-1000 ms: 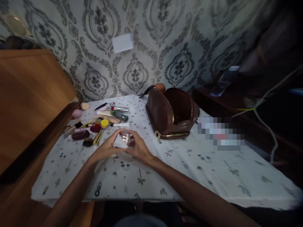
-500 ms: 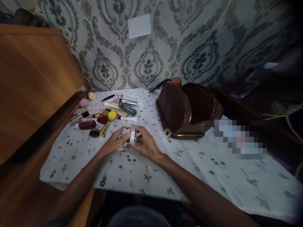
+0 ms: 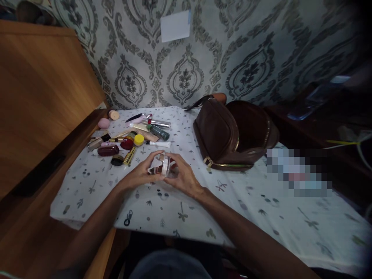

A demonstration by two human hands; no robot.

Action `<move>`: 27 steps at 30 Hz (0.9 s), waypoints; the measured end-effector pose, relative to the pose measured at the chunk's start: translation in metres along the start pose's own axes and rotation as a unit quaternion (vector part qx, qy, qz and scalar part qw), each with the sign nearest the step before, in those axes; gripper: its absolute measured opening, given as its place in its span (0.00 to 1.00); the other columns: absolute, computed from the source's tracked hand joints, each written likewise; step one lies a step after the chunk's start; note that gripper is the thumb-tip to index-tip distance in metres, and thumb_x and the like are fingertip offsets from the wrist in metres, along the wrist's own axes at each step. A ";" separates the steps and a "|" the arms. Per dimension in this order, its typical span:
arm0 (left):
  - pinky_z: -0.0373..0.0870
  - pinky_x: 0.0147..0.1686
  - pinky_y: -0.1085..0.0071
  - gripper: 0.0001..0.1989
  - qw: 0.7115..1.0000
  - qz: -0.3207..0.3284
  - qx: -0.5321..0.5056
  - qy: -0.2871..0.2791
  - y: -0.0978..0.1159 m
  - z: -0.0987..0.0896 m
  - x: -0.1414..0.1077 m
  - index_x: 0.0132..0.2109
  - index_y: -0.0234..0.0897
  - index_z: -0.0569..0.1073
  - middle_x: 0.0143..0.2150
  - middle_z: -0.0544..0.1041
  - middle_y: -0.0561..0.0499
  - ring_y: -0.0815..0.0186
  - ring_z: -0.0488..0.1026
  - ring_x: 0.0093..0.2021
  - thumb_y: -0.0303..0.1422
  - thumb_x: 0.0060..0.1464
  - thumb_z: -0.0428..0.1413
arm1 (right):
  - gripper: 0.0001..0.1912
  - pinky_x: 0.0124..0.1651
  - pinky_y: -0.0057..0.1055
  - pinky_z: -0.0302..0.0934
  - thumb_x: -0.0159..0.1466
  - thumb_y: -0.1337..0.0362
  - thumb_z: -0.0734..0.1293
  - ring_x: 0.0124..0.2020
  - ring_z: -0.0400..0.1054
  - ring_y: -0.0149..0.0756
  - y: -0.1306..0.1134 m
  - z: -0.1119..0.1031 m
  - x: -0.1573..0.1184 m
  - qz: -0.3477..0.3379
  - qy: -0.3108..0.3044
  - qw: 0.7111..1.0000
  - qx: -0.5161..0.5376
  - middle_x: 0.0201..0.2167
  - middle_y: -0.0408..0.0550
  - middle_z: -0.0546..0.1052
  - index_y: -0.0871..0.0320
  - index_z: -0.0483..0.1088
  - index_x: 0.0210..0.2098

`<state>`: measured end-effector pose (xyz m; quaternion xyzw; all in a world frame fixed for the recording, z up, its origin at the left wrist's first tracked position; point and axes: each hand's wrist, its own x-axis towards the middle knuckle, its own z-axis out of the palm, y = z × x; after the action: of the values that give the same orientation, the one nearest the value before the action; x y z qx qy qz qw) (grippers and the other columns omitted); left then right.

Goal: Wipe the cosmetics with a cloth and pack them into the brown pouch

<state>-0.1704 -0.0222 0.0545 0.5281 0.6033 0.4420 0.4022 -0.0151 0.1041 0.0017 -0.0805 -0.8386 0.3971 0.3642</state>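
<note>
A small clear round jar (image 3: 164,165) is held up between both hands, just above the patterned tablecloth. My left hand (image 3: 141,172) is closed around its left side, with a bit of white, tissue-like material (image 3: 151,169) partly hidden in the fingers. From the right, my right hand (image 3: 183,176) grips the jar with curved fingers and thumb. Nearest to the hands lie a gold lipstick tube (image 3: 129,156), a white tube (image 3: 159,143) and a yellow-lidded pot (image 3: 139,140). A maroon bottle (image 3: 108,150) and a dark round compact (image 3: 117,160) rest farther left.
An open brown leather bag (image 3: 216,130) stands right of the hands. Behind the left hand are a green tube (image 3: 158,132), a silver tube (image 3: 158,123) and a pink sponge (image 3: 104,123). A wooden panel (image 3: 49,85) borders the left; a plastic bottle (image 3: 316,97) lies at the far right.
The jar has turned in my hands. My left fingers have shifted from pressing the white material to spanning the jar's side, and less of that material shows. The view has shifted slightly.
</note>
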 end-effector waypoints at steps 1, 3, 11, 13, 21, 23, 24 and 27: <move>0.70 0.49 0.67 0.41 1.000 0.006 0.014 0.011 0.000 0.000 0.000 0.67 0.43 0.57 0.64 0.66 0.45 0.53 0.68 0.59 0.42 0.49 0.65 | 0.36 0.44 0.40 0.71 0.56 0.62 0.74 0.46 0.71 0.43 0.000 0.000 0.000 0.001 -0.001 1.000 0.001 0.53 0.53 0.71 0.51 0.61 0.61; 0.71 0.45 0.69 0.37 0.999 0.004 0.019 0.045 0.000 0.001 0.000 0.63 0.41 0.61 0.58 0.71 0.46 0.56 0.71 0.54 0.43 0.49 0.65 | 0.34 0.44 0.41 0.71 0.56 0.61 0.73 0.48 0.71 0.45 0.000 0.000 0.001 0.003 0.004 1.000 -0.005 0.54 0.54 0.71 0.51 0.62 0.61; 0.69 0.24 0.71 0.36 0.983 -0.057 -0.125 0.123 -0.010 0.001 -0.002 0.58 0.36 0.68 0.26 0.75 0.52 0.65 0.72 0.23 0.54 0.50 0.60 | 0.38 0.54 0.43 0.67 0.51 0.56 0.77 0.57 0.67 0.47 -0.003 -0.004 0.005 0.084 0.054 0.987 0.126 0.57 0.52 0.70 0.50 0.63 0.58; 0.70 0.25 0.71 0.39 0.983 -0.031 -0.157 0.090 -0.014 0.000 -0.002 0.60 0.37 0.67 0.28 0.77 0.51 0.64 0.73 0.25 0.55 0.48 0.62 | 0.41 0.58 0.44 0.65 0.49 0.54 0.79 0.58 0.66 0.47 -0.004 -0.005 0.007 0.101 0.043 0.973 0.204 0.57 0.52 0.70 0.49 0.62 0.58; 0.69 0.26 0.73 0.45 0.978 -0.005 -0.209 0.023 -0.020 -0.001 -0.003 0.63 0.36 0.64 0.28 0.76 0.51 0.65 0.75 0.25 0.57 0.45 0.63 | 0.42 0.59 0.44 0.64 0.45 0.53 0.81 0.59 0.65 0.47 -0.009 -0.008 0.010 0.117 0.027 0.958 0.262 0.57 0.51 0.71 0.50 0.64 0.57; 0.69 0.27 0.72 0.45 0.979 -0.011 -0.201 0.030 -0.020 -0.001 -0.003 0.64 0.36 0.63 0.26 0.76 0.52 0.65 0.74 0.25 0.58 0.46 0.61 | 0.42 0.58 0.43 0.65 0.46 0.54 0.80 0.58 0.66 0.47 -0.010 -0.008 0.010 0.106 0.024 0.965 0.239 0.56 0.51 0.71 0.50 0.64 0.57; 0.69 0.28 0.72 0.45 0.980 -0.011 -0.194 0.034 -0.019 -0.002 -0.003 0.64 0.37 0.63 0.27 0.76 0.52 0.65 0.74 0.25 0.58 0.47 0.61 | 0.41 0.57 0.43 0.66 0.47 0.55 0.80 0.57 0.67 0.47 -0.010 -0.009 0.009 0.100 0.023 0.970 0.219 0.57 0.51 0.71 0.50 0.64 0.57; 0.71 0.32 0.70 0.42 0.988 0.000 -0.150 0.041 -0.015 -0.003 -0.004 0.63 0.41 0.64 0.37 0.77 0.49 0.66 0.74 0.29 0.56 0.46 0.63 | 0.38 0.53 0.42 0.68 0.51 0.58 0.78 0.56 0.67 0.47 -0.012 -0.010 0.007 0.075 0.022 0.989 0.127 0.58 0.52 0.70 0.49 0.64 0.59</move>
<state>-0.1769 -0.0272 0.0412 0.4433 0.5459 0.5490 0.4518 -0.0113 0.1052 0.0183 -0.1051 -0.7648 0.5247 0.3588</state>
